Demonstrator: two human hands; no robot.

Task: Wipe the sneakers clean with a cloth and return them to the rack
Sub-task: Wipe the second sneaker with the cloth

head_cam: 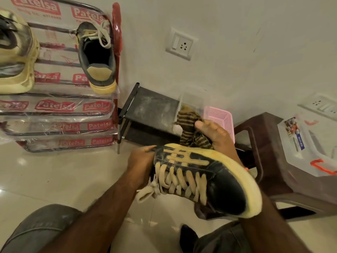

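Observation:
A black sneaker with cream laces and a yellowed sole lies tilted on its side in front of me. My left hand grips it at the heel and collar. My right hand holds a brown striped cloth bunched against the sole's far edge. The matching black sneaker stands on the top shelf of the red rack, which is wrapped in printed plastic. A cream and grey sneaker sits on the same shelf at the far left.
A small black shelf stands by the wall next to the rack, with a pink basket behind my right hand. At the right, a brown plastic stool carries a clear lidded box. My knees are below.

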